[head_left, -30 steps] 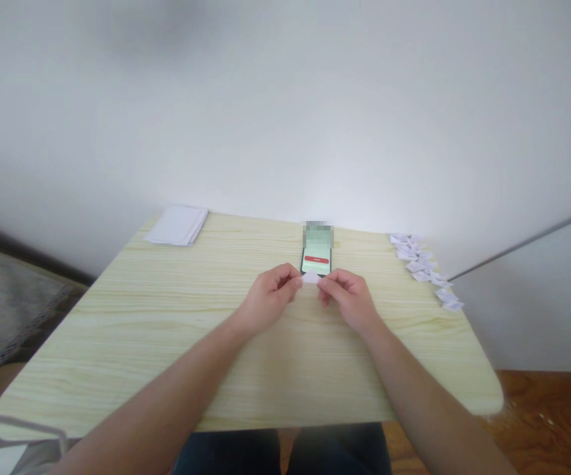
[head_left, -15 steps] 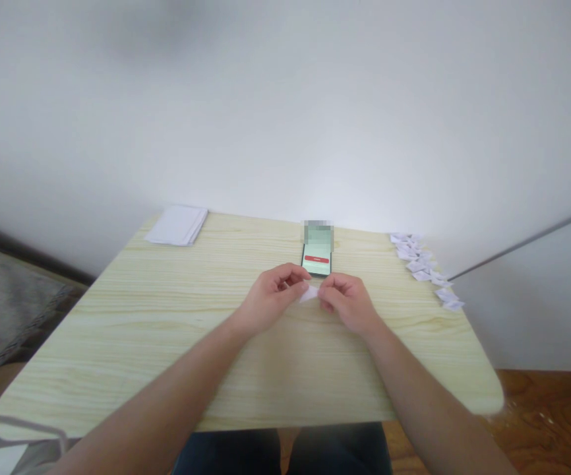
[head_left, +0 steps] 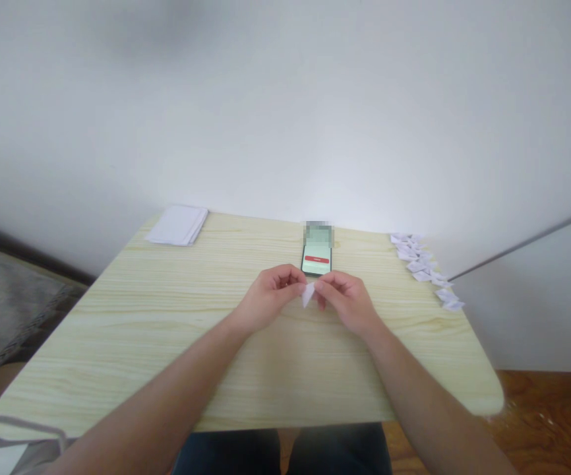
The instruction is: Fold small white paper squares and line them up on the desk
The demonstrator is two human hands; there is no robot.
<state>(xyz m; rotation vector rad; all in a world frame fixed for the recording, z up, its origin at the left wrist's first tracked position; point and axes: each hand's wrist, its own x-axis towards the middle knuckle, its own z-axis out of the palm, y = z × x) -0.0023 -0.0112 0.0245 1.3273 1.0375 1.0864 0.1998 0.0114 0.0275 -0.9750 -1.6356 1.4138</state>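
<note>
A small piece of folded white paper [head_left: 308, 295] is pinched between my two hands, just in front of the phone. My left hand [head_left: 273, 293] grips its left side with thumb and fingers closed. On the other side, my right hand [head_left: 343, 297] pinches its upper right part. One pointed end of the paper hangs down toward me. Directly beyond my fingertips lies the phone [head_left: 316, 254], its screen lit pale green with a red bar and its top blurred out.
At the back left of the wooden table [head_left: 157, 316] lies a stack of white paper sheets [head_left: 177, 225]. Several folded white paper pieces [head_left: 420, 266] form a row along the right edge. A white wall [head_left: 285, 119] stands behind the table. A pale curved tube [head_left: 23, 425] is at the lower left.
The folded paper has turned so its point faces down toward me. My right hand's fingers have shifted up and slightly left on it; my left hand has barely moved.
</note>
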